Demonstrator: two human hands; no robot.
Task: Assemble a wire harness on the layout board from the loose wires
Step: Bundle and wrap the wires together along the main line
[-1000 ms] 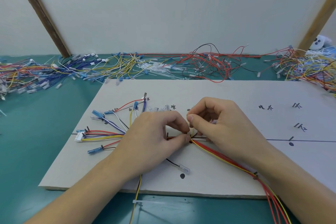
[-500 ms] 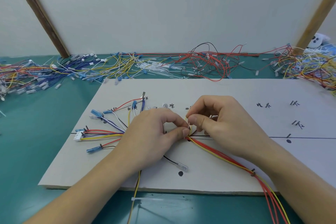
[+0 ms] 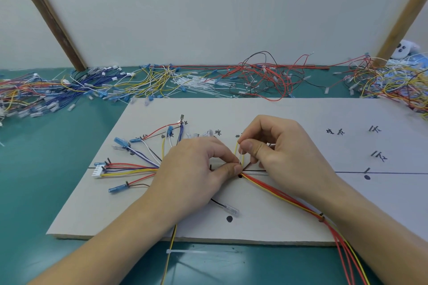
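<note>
The green bench (image 3: 46, 180) carries the pale layout board (image 3: 278, 113), with heaps of loose wires (image 3: 150, 81) along its far edge. On the board the wire bundle (image 3: 278, 194) runs from a fan of terminated ends at the left, through the middle and off the near right edge. The left hand (image 3: 196, 173) pinches the bundle at the centre mark between thumb and forefinger. Just beside it, the right hand (image 3: 278, 155) has its fingers (image 3: 249, 146) curled, pinching a thin white cable tie (image 3: 240, 152) standing up from the bundle. The step looks like tying the trunk here. Next, probably, the tie needs drawing snug while the left hand holds the wires together.
</note>
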